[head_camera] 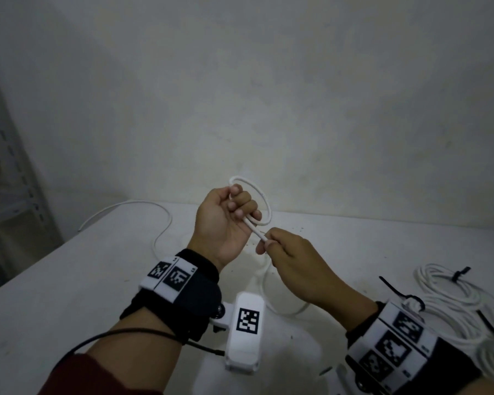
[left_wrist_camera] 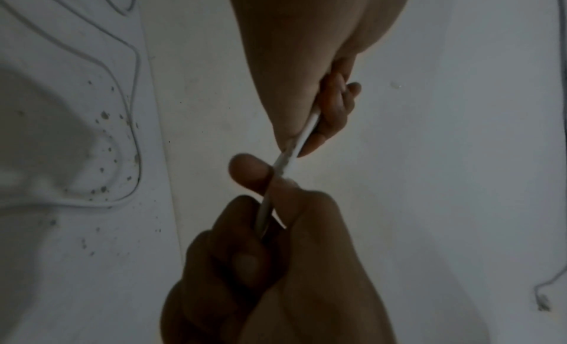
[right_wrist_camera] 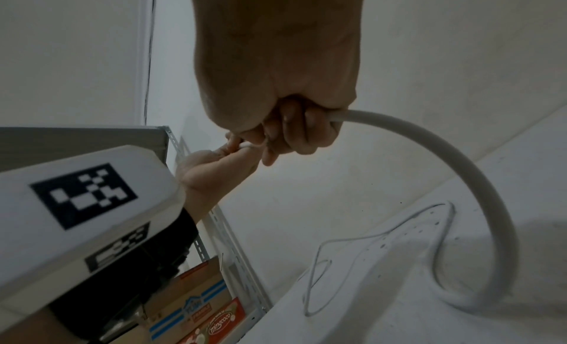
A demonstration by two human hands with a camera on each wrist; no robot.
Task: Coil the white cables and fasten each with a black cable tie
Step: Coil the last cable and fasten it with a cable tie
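Left grip: the left hand [head_camera: 226, 220] is raised above the tabletop [head_camera: 69, 295], fingers curled round the first loops of a white cable [head_camera: 264, 201], which stand up past its knuckles.
Right grip: the right hand [head_camera: 294, 258] pinches the same cable just below the left fist, thumb and fingers closed on the strand that feeds the coil.
Where the cable runs: from the right grip it drops in a curve to the tabletop and trails away to the far left of both hands.
Handling: I'd judge it light and springy, stiff enough to keep a round loop and likely to spring open if the left grip slackens; best pinched where the loops cross.
Finished work: to the right of the right grip lie coiled cables [head_camera: 451, 295] with a black cable tie [head_camera: 461, 273] round one; another tie [head_camera: 394, 287] lies nearer the wrist.
Writing: on the shelf [right_wrist_camera: 227, 247] beyond the left wrist, a box [right_wrist_camera: 221, 325] reads "mingcoco"; the other carton's print is too blurred to read.
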